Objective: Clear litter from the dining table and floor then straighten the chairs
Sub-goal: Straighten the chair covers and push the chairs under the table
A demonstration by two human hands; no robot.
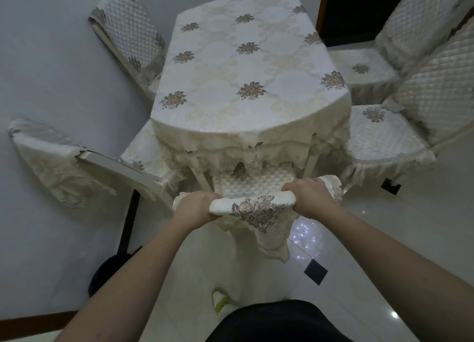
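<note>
Both hands gripping chair back

Both arms outstretched — left grip, right grip clenched.

A dark round bin stands against the wall.

1. My left hand and right hand grip the cloth-covered top rail of a cream quilted chair.
2. Its seat sits tucked under the floral-clothed dining table.
</note>
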